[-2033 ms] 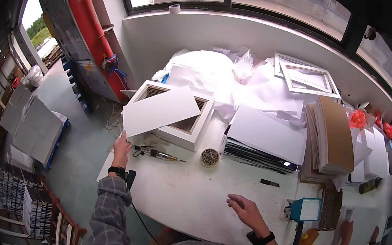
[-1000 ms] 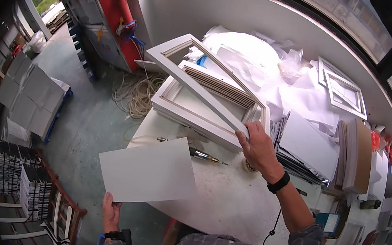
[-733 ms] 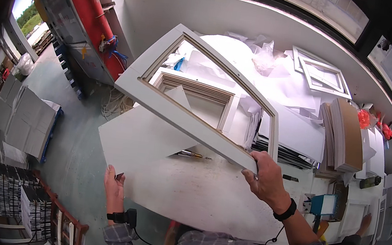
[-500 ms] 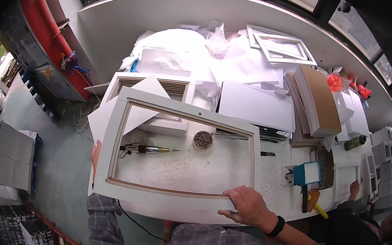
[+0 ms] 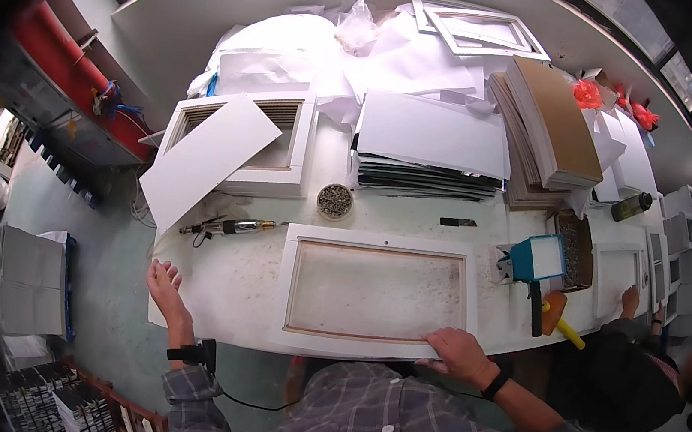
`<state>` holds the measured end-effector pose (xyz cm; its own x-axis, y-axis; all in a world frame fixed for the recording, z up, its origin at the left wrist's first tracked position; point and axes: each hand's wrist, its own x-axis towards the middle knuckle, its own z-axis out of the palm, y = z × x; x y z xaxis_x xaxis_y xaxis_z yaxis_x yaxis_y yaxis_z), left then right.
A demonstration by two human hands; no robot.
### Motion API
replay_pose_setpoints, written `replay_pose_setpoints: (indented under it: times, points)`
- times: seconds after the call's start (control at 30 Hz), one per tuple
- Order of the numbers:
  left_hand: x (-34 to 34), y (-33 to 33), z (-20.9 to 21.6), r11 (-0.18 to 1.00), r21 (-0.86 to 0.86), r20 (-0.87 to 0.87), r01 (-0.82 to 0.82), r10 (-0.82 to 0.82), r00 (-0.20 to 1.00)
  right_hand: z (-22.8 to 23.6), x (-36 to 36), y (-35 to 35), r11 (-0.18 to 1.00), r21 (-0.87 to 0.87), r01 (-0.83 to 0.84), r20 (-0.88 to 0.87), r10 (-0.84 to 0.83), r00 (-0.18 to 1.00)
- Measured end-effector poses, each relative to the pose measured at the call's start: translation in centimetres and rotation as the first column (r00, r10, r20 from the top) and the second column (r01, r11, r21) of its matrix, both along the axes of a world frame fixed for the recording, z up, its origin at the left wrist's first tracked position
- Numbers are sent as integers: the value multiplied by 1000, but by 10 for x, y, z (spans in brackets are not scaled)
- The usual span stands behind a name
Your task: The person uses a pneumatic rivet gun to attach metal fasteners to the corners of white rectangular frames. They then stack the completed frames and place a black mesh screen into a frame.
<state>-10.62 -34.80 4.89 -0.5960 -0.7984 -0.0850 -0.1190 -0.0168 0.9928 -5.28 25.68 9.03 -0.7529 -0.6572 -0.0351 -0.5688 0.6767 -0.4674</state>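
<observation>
A white rectangular frame (image 5: 347, 345) with an open middle lies flat along the table's front edge. My right hand (image 5: 459, 351) is closed on its near right corner, thumb toward the front edge. Off the table's left edge, my left hand (image 5: 165, 284) is raised with loosely bent fingers apart and nothing visible in it. Just beyond that hand is the lower corner of a white panel (image 5: 205, 164), which leans across a stack of white frames (image 5: 294, 179). A pen-shaped power screwdriver (image 5: 232, 226) lies left of the frame, near a round tub of screws (image 5: 335, 202).
Behind the frame are a stack of white sheets (image 5: 434, 132), brown-faced boards (image 5: 560, 126) and a knife (image 5: 457, 222). To the right stand a teal-and-white device (image 5: 538, 259), a box of small parts (image 5: 571, 244) and a yellow-handled tool (image 5: 569, 331). Another person (image 5: 628, 380) works at far right.
The white frame has come down from a raised, tilted position to lie on the table farther right. My left hand has let go of it; my right hand still holds its corner.
</observation>
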Motion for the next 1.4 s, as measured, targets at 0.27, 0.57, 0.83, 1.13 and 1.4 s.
replay_pose_setpoints:
  times: [0.27,0.57,0.83,1.13,1.4]
  points:
    - [39,130,-20,873,-34,291,486,-457,841,-60,-7,15,998,-44,-50,6,51,999]
    - [11,200,0,624,-83,361,777,-708,607,-74,-19,1,991,-89,101,-36,-104,994]
    - [-122,287,104,225,-623,317,750,-804,504,-9,-153,-4,686,-403,605,-271,-721,637]
    - [-260,339,42,5,-760,469,649,-687,555,-9,-297,40,560,-116,820,-423,-775,469]
    - [-261,339,32,89,-787,401,610,-677,617,-18,-356,8,630,155,761,-356,-683,638]
